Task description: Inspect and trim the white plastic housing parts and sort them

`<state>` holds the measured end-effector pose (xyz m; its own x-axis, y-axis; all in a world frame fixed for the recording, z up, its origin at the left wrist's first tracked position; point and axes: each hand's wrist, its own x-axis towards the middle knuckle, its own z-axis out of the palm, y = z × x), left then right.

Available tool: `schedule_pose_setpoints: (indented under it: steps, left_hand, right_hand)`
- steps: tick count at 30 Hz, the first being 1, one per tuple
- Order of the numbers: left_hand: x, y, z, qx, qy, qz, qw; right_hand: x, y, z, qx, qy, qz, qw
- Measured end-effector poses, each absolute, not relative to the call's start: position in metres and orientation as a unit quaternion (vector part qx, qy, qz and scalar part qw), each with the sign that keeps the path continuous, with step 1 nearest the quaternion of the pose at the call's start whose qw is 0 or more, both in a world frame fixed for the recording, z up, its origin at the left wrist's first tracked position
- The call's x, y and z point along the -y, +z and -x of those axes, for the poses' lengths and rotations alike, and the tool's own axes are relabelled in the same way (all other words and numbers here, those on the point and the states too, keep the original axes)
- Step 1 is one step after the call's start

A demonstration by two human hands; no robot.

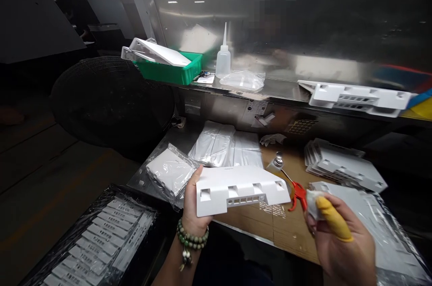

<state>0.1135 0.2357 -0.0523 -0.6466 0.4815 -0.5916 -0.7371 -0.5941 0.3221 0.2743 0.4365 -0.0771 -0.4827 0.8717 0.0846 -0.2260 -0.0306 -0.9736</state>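
My left hand [193, 209], with a beaded bracelet at the wrist, grips the left end of a white plastic housing [243, 187]. The housing is held above the bench, its edge with several port openings turned towards me. My right hand [351, 241] pinches a crumpled white cloth [313, 204] to the right of the housing, apart from it. A yellow finger cot [335, 222] covers one digit of that hand. Just behind the cloth lie red-handled scissors [297, 193]. Beside them is a metal-capped bottle [277, 163], partly hidden by the housing.
Wrapped housings fill a box [101, 241] at lower left. A bagged housing [170, 169] and plastic bags [216, 142] lie on the bench. Stacked housings [344, 166] stand right. The shelf holds a green bin [168, 72], a nozzle bottle [223, 61] and more housings [357, 97].
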Motion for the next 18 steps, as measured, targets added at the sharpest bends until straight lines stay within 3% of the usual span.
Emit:
schedule_pose_setpoints:
  steps: [4,12,18]
  left_hand:
    - [-0.236,-0.056,-0.111,-0.232,0.866,0.149,0.418]
    - [-0.234,-0.078,-0.109,-0.215,0.861,0.139,0.44]
    - [-0.241,-0.074,-0.125,-0.259,0.872,0.173,0.379]
  right_hand:
    - [-0.452,-0.093,-0.266,0.52,0.654,0.352,0.422]
    - [-0.452,-0.1,-0.249,0.503,0.711,0.395,0.291]
    - [-0.438,-0.093,-0.249,0.492,0.747,0.361,0.264]
